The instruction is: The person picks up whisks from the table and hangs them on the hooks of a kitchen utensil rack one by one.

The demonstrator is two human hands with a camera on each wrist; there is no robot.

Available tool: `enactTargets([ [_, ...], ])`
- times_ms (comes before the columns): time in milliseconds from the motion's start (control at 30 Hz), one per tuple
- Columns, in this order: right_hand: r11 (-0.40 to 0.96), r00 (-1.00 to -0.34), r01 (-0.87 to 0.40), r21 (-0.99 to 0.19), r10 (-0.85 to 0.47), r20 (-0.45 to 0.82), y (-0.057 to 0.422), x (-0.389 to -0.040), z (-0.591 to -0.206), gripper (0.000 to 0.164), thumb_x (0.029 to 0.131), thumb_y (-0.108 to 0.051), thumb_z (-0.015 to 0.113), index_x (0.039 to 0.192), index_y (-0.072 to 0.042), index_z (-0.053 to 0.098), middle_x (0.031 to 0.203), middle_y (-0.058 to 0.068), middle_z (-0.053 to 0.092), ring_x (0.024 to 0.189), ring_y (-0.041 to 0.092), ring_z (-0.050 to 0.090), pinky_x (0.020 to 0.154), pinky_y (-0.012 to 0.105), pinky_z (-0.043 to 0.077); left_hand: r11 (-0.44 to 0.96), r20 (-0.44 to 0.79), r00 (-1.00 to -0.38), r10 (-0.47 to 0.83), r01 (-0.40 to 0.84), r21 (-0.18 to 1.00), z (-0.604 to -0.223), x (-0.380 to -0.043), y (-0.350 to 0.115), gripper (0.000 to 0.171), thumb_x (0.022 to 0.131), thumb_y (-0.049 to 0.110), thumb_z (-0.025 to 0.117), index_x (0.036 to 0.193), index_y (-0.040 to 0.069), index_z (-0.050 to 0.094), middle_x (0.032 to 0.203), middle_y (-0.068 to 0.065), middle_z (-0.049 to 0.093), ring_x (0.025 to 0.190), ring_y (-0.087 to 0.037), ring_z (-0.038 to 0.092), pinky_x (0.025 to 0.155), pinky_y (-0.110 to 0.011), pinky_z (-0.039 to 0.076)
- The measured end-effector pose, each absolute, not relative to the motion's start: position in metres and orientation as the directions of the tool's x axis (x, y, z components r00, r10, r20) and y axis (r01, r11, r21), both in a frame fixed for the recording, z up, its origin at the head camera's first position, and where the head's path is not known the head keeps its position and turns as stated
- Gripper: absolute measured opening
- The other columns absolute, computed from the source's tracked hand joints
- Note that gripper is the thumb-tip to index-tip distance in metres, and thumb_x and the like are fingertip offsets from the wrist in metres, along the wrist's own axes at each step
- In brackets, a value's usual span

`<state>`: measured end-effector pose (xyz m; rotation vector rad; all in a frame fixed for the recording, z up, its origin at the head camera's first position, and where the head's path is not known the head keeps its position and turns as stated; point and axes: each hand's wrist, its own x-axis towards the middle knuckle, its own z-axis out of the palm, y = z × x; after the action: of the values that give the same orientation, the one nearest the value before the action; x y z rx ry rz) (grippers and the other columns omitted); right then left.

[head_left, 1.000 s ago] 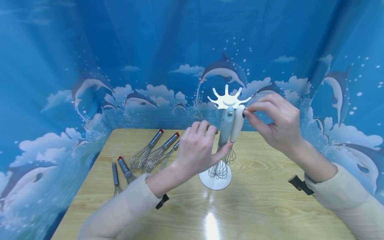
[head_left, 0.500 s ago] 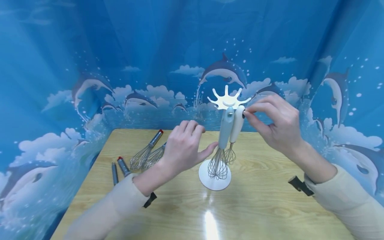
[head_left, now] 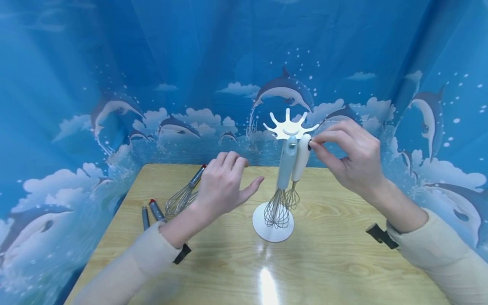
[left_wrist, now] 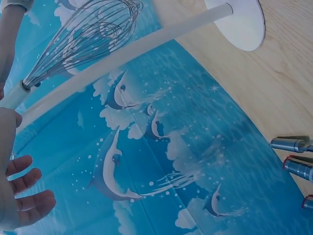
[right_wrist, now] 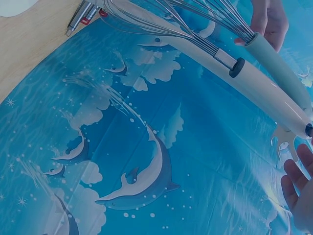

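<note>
A white stand with a spiked round top [head_left: 288, 127] rises from a white disc base [head_left: 263, 224]. Two whisks hang at its top: one with a pale blue handle [head_left: 287, 165], and to its right a smaller one with a white handle [head_left: 302, 159]. Thumb and forefinger of my right hand [head_left: 354, 156] pinch the black tip of that white handle; the other fingers stay loose. To the left of the stand, my left hand [head_left: 219, 182] is in the air with relaxed fingers and an empty palm, apart from the whisks.
Several metal whisks lie on the wooden table's left side, including a red-tipped one [head_left: 185, 192]; my left arm hides some. A blue dolphin-print curtain [head_left: 244, 51] surrounds the table's back and sides.
My left hand has let go of the pale blue handle and drawn away to the left. My right hand keeps its place at the white handle's tip. Both whisks still hang.
</note>
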<state>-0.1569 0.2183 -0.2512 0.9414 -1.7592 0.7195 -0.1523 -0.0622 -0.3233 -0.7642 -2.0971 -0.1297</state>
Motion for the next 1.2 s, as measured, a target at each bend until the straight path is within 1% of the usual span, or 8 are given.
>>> enactTargets([
  [200,0.511,-0.216,-0.858,-0.054,-0.264,0.94,0.217,-0.158,-0.252,0.049,0.104,-0.043,0.065,0.087,0.001,0.074,0.078,0.016,0.07,0.077,0.032,0.063,0.091,0.008,0.043,0.799,0.746,-0.447,0.494,0.572,-0.187,-0.324,-0.161,-0.069,0.05,0.088,0.057,0.078,0.098,0.009,0.069,0.092,-0.006,0.071,0.083,-0.024,0.069,0.063,-0.034,0.059],
  [333,0.51,-0.217,-0.858,-0.054,-0.265,0.94,0.217,-0.158,-0.252,0.048,0.104,-0.043,0.065,0.087,0.001,0.074,0.078,0.016,0.07,0.077,0.031,0.063,0.09,0.009,0.043,0.801,0.722,-0.477,0.501,0.571,-0.178,-0.328,-0.17,-0.074,0.049,0.088,0.056,0.078,0.099,0.009,0.068,0.092,-0.006,0.069,0.081,-0.024,0.068,0.062,-0.034,0.058],
  [500,0.513,-0.218,-0.857,-0.053,-0.267,0.939,0.217,-0.158,-0.252,0.049,0.104,-0.044,0.064,0.087,0.001,0.074,0.078,0.015,0.07,0.076,0.031,0.063,0.089,0.009,0.043,0.825,0.693,-0.533,0.485,0.542,-0.161,-0.337,-0.18,-0.081,0.049,0.09,0.056,0.077,0.101,0.009,0.068,0.093,-0.007,0.07,0.083,-0.025,0.068,0.061,-0.034,0.058],
  [633,0.514,-0.218,-0.856,-0.053,-0.265,0.939,0.217,-0.158,-0.252,0.048,0.104,-0.044,0.064,0.087,0.001,0.074,0.078,0.015,0.07,0.077,0.031,0.063,0.089,0.01,0.043,0.835,0.686,-0.546,0.482,0.523,-0.17,-0.343,-0.187,-0.084,0.049,0.091,0.056,0.076,0.101,0.009,0.068,0.094,-0.008,0.07,0.082,-0.026,0.068,0.06,-0.035,0.058],
  [733,0.511,-0.217,-0.858,-0.055,-0.262,0.94,0.217,-0.158,-0.252,0.048,0.104,-0.043,0.065,0.087,0.001,0.074,0.078,0.016,0.07,0.077,0.032,0.063,0.09,0.009,0.043,0.848,0.675,-0.566,0.472,0.5,-0.174,-0.347,-0.192,-0.086,0.05,0.091,0.057,0.075,0.101,0.009,0.067,0.094,-0.008,0.07,0.081,-0.026,0.067,0.059,-0.035,0.057],
  [967,0.513,-0.221,-0.856,-0.058,-0.263,0.939,0.218,-0.157,-0.251,0.049,0.104,-0.044,0.065,0.087,0.001,0.074,0.078,0.016,0.07,0.077,0.031,0.063,0.09,0.009,0.043,0.881,0.624,-0.647,0.438,0.446,-0.157,-0.361,-0.203,-0.088,0.053,0.094,0.061,0.069,0.102,0.009,0.066,0.096,-0.009,0.069,0.081,-0.026,0.063,0.06,-0.035,0.054],
  [1200,0.518,-0.223,-0.854,-0.054,-0.27,0.937,0.218,-0.157,-0.252,0.048,0.104,-0.043,0.065,0.088,0.001,0.074,0.078,0.015,0.07,0.077,0.031,0.063,0.089,0.009,0.043,0.907,0.55,-0.727,0.411,0.39,-0.162,-0.374,-0.213,-0.09,0.058,0.095,0.064,0.065,0.108,0.007,0.066,0.102,-0.012,0.069,0.087,-0.028,0.063,0.065,-0.038,0.056],
])
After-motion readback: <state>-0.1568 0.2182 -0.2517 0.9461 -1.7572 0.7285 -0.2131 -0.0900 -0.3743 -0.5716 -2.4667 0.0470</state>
